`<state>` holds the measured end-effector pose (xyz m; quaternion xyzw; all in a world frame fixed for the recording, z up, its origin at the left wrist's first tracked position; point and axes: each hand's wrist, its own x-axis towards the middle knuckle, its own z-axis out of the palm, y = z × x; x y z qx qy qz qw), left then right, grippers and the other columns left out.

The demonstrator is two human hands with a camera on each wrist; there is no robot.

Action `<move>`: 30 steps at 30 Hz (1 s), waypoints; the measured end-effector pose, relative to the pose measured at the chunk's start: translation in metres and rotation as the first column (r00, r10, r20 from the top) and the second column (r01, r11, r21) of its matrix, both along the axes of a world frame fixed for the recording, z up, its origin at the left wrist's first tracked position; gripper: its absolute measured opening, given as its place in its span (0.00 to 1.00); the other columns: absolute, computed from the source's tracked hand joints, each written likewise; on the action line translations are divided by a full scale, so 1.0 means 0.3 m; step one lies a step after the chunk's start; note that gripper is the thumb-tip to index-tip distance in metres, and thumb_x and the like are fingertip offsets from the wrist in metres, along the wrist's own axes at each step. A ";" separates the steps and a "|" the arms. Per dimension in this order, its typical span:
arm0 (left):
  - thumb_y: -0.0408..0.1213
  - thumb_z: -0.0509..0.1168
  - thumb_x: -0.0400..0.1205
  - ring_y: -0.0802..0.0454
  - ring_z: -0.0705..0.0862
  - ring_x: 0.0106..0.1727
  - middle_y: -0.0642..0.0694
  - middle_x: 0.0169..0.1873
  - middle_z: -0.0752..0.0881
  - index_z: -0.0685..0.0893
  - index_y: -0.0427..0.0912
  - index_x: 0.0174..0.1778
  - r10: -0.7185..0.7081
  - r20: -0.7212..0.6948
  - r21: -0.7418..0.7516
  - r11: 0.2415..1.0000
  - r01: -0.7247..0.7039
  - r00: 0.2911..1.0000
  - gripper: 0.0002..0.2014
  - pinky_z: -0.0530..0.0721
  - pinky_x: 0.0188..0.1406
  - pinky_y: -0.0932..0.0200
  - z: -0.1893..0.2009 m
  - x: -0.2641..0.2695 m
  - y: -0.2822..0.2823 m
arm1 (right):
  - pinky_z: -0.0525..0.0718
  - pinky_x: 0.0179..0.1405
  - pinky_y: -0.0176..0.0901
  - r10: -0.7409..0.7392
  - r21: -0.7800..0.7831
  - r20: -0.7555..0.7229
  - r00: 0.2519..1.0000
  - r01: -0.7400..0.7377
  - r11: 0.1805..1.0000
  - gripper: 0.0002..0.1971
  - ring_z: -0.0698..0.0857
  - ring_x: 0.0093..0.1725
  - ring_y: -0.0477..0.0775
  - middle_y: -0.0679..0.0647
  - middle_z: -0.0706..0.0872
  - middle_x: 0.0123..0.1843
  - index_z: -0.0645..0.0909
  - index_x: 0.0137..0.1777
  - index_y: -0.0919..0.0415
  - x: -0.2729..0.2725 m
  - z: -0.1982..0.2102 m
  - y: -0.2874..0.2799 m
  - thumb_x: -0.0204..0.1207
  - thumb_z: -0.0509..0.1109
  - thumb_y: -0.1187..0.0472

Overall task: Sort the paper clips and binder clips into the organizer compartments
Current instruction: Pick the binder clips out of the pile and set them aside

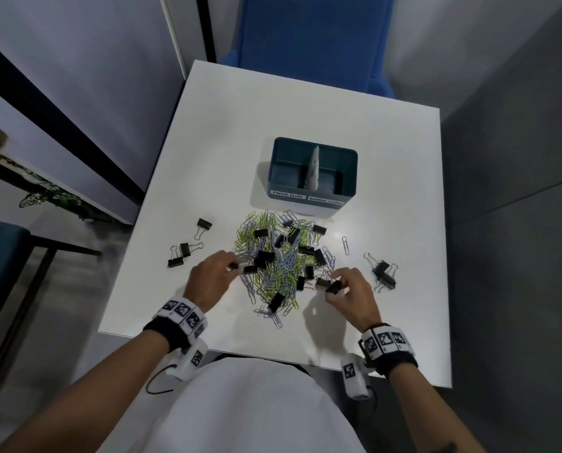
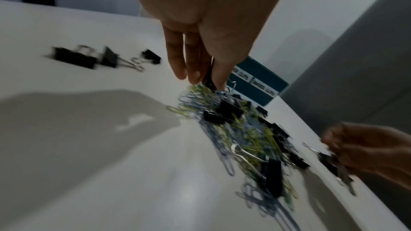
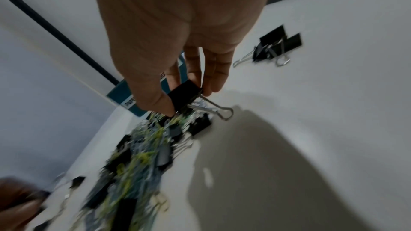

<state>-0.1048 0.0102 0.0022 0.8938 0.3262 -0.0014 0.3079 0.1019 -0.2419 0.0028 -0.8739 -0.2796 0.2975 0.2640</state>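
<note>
Fingers of my right hand pinch a black binder clip at the near edge of the mixed pile on the tabletop; my left hand pinches another dark clip — picking is under way. Next, I judge, each clip must travel to the organizer beyond the pile — into its right-hand compartment, labelled for binder clips.

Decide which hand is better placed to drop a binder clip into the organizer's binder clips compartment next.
Probably the right hand: it already pinches a binder clip, on the side of the organizer labelled for binder clips.
</note>
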 end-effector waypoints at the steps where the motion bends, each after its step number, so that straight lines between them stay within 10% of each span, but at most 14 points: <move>1: 0.45 0.69 0.79 0.56 0.82 0.36 0.57 0.37 0.83 0.81 0.51 0.42 0.055 -0.038 0.007 0.998 -0.055 0.998 0.04 0.81 0.34 0.57 -0.005 -0.029 0.031 | 0.74 0.40 0.30 -0.030 -0.041 0.027 0.999 0.031 0.999 0.19 0.80 0.44 0.46 0.48 0.77 0.50 0.79 0.56 0.55 0.029 -0.007 -0.027 0.67 0.80 0.64; 8: 0.41 0.72 0.76 0.42 0.83 0.44 0.47 0.40 0.85 0.83 0.48 0.40 0.245 -0.273 0.027 0.969 -0.247 0.930 0.04 0.77 0.38 0.54 -0.063 -0.183 0.173 | 0.78 0.43 0.47 -0.031 -0.243 0.194 0.981 0.079 0.967 0.20 0.79 0.56 0.61 0.56 0.79 0.53 0.80 0.56 0.57 0.136 -0.089 -0.150 0.64 0.78 0.65; 15: 0.38 0.77 0.71 0.40 0.79 0.52 0.41 0.47 0.83 0.85 0.40 0.50 -0.032 -0.181 0.267 0.960 0.080 0.983 0.14 0.83 0.38 0.48 -0.049 -0.103 0.094 | 0.82 0.51 0.53 0.047 -0.161 0.310 0.950 0.004 0.987 0.23 0.79 0.55 0.64 0.61 0.79 0.56 0.81 0.60 0.61 0.106 -0.092 -0.109 0.64 0.78 0.65; 19: 0.41 0.69 0.80 0.51 0.81 0.49 0.45 0.56 0.81 0.79 0.41 0.64 -0.243 -0.157 0.102 0.960 0.260 0.957 0.17 0.82 0.40 0.59 -0.050 0.006 -0.026 | 0.87 0.47 0.47 0.256 -0.192 0.237 0.937 -0.213 0.958 0.18 0.83 0.50 0.55 0.55 0.77 0.62 0.80 0.64 0.57 0.031 -0.091 -0.021 0.74 0.73 0.60; 30: 0.26 0.69 0.75 0.43 0.82 0.45 0.38 0.59 0.81 0.76 0.37 0.62 -0.260 -0.254 0.056 0.958 0.282 0.931 0.20 0.86 0.37 0.53 -0.112 0.161 -0.138 | 0.80 0.38 0.42 0.174 -0.154 0.197 0.965 -0.145 0.977 0.11 0.82 0.43 0.61 0.58 0.76 0.55 0.81 0.53 0.61 -0.071 -0.115 0.102 0.73 0.75 0.62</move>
